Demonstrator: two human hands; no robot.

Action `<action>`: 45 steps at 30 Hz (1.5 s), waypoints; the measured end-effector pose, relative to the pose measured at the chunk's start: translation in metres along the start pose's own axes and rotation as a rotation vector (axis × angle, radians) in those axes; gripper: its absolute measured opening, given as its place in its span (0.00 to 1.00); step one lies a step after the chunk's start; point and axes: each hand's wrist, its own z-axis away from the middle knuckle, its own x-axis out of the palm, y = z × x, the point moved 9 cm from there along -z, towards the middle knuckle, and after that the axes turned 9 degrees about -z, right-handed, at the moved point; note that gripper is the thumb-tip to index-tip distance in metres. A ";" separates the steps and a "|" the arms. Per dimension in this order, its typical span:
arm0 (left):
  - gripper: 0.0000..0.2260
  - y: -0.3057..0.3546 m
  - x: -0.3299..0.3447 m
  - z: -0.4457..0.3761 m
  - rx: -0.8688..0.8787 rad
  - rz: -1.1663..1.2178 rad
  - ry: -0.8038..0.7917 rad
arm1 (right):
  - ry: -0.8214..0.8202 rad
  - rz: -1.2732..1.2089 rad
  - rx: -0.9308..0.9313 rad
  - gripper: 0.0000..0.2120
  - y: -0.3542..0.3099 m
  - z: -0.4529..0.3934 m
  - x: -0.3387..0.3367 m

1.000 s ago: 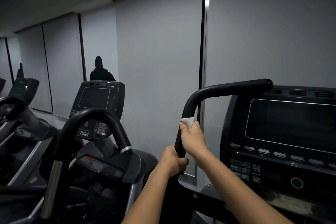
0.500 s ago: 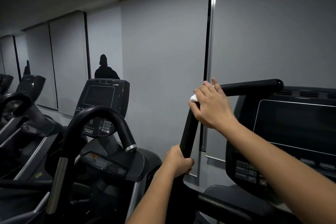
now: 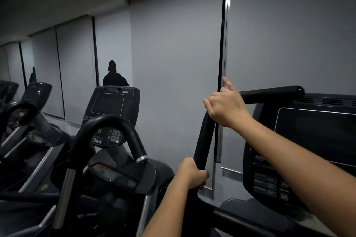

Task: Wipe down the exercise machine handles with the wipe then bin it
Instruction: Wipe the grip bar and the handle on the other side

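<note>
A black curved handle (image 3: 269, 93) rises from the exercise machine in front of me and bends right over its console. My right hand (image 3: 227, 107) wraps the bend of this handle with the index finger sticking up. The white wipe is hidden under that palm. My left hand (image 3: 190, 174) grips the upright lower part of the same handle, well below the right hand.
The machine's dark console (image 3: 316, 131) with buttons sits at the right, just behind the handle. To the left stands a neighbouring machine with its own looped handle (image 3: 115, 121) and screen (image 3: 107, 103). Grey blinds cover the wall behind.
My right hand slid up the handle from just above the left hand to the bend, and the wipe has gone out of sight beneath it. The left hand kept its grip.
</note>
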 end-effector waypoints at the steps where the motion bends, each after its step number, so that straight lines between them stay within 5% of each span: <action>1: 0.03 0.000 -0.001 0.001 -0.014 -0.007 0.009 | 0.017 -0.006 0.038 0.29 -0.002 0.002 0.002; 5: 0.11 -0.008 0.001 0.009 -0.086 -0.076 -0.001 | 0.099 -0.104 -0.054 0.23 -0.033 0.029 0.006; 11: 0.21 -0.021 0.004 0.030 -0.125 -0.333 -0.104 | -0.128 -0.186 -0.457 0.22 -0.084 0.094 0.030; 16: 0.23 -0.020 0.004 0.038 -0.119 -0.304 -0.098 | 0.060 -0.150 -0.069 0.25 0.009 0.022 -0.002; 20: 0.23 -0.021 0.003 0.038 -0.108 -0.297 -0.104 | 0.110 -0.188 0.046 0.23 0.008 0.022 0.001; 29: 0.18 -0.023 0.004 0.043 -0.115 -0.282 -0.098 | -0.104 -0.172 -0.458 0.21 -0.083 0.091 0.029; 36: 0.17 -0.024 -0.001 0.044 -0.124 -0.279 -0.086 | 0.088 -0.143 -0.007 0.24 -0.017 0.022 0.007; 45: 0.17 -0.028 -0.008 0.085 -0.168 -0.492 -0.154 | -0.153 -0.195 -0.291 0.25 -0.124 0.108 0.040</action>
